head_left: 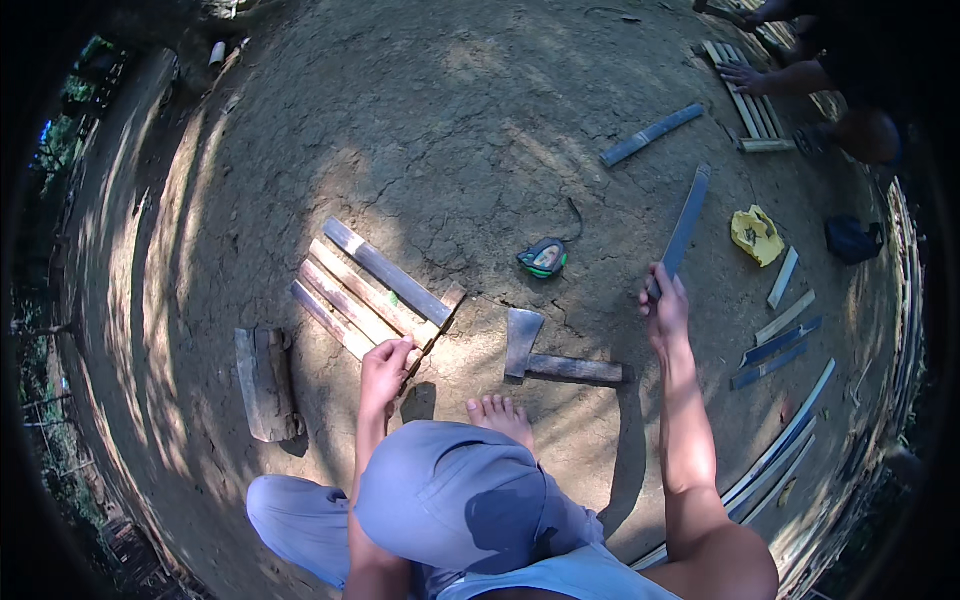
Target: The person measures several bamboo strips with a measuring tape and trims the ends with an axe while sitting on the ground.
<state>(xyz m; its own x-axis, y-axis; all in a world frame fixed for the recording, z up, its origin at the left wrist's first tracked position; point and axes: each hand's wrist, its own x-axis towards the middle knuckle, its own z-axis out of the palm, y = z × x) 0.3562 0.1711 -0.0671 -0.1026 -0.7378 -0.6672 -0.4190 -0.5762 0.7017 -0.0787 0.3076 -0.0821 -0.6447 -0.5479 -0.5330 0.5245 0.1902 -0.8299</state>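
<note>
On the ground ahead to the left lies a small rack of bamboo slats (365,285), several side by side across a short crosspiece (447,305). My left hand (385,372) is closed at the near end of the rack, its fingertips pinching a slat end by the crosspiece. In my right hand (665,310), raised to the right, is a machete (686,225) with a long, flat, dark grey blade pointing away from me; my fingers wrap round its grip. Between my hands an axe (575,368) with a dark wooden handle lies on the ground.
A tape measure (543,258) lies beyond the axe, a short split log (266,385) at left. To the right are a loose bamboo piece (652,135), a crumpled yellow object (757,236) and several strips (775,345). A co-worker's hand (742,78) rests on another slat rack (752,105).
</note>
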